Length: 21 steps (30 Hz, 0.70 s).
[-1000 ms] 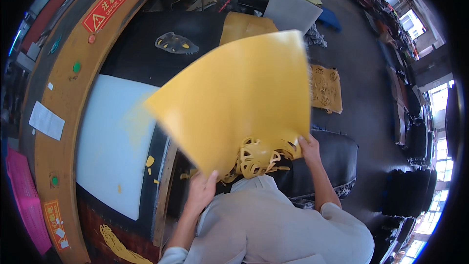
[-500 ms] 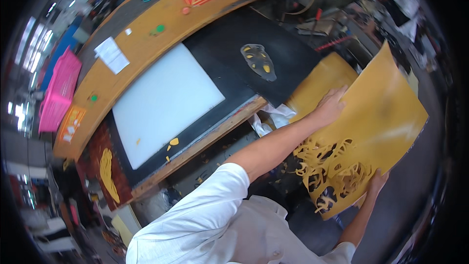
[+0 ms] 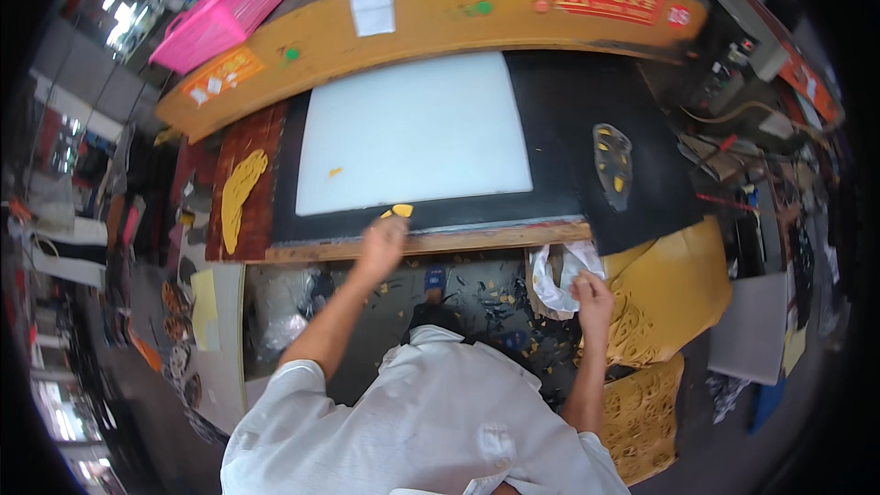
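My left hand (image 3: 385, 240) reaches to the front edge of the bench, its fingers drawn together at small yellow scraps (image 3: 401, 210) on the black mat (image 3: 440, 214). Close to a white-lined box (image 3: 553, 284) below the bench edge is my right hand (image 3: 594, 301), with fingers curled; whatever they may hold is hidden. Behind the mat's front strip lies a white cutting board (image 3: 412, 133) with one small yellow scrap on it. A clear, sole-shaped template (image 3: 612, 168) with yellow bits rests on the black mat at the right.
A stack of yellow cut pieces (image 3: 243, 197) lies on the red-brown board at left. An orange machine beam (image 3: 440, 23) spans the back. At right are a yellow sheet (image 3: 687, 284) and a cut-out yellow sheet (image 3: 646, 412). A pink basket (image 3: 229, 9) stands far left. Scraps litter the floor.
Both hands have let go of the large cut-out yellow sheet. My left hand has moved left to the bench edge, my right to the white-lined box. The view has turned left.
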### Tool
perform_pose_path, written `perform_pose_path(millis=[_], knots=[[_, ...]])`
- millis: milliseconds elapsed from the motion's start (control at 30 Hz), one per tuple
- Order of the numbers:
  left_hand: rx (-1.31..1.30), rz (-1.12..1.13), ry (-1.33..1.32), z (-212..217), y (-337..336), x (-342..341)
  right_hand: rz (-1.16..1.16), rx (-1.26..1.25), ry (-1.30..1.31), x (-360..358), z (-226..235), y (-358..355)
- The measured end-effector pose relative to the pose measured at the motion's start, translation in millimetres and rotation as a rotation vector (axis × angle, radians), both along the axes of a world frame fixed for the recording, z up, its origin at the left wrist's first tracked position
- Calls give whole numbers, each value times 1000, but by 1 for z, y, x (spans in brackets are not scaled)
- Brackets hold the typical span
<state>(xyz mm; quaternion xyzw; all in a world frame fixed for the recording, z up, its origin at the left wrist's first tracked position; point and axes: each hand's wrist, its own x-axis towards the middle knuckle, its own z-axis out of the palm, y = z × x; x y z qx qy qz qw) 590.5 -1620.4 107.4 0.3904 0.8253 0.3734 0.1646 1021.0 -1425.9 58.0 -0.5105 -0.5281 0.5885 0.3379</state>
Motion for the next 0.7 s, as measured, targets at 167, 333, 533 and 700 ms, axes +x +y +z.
perform_pose_path(millis=[167,333,533,700], knots=[[12,205,426,-19,-16,-183,320,30,25,-130,43,5],[-163,-31,546,-46,-4,-209,340,-29,-23,-218,56,1],[39,-257,187,-20,-68,-122,468,-35,-233,-295,57,-36],[68,24,129,-15,-81,-101,722,433,-680,-356,49,-57]])
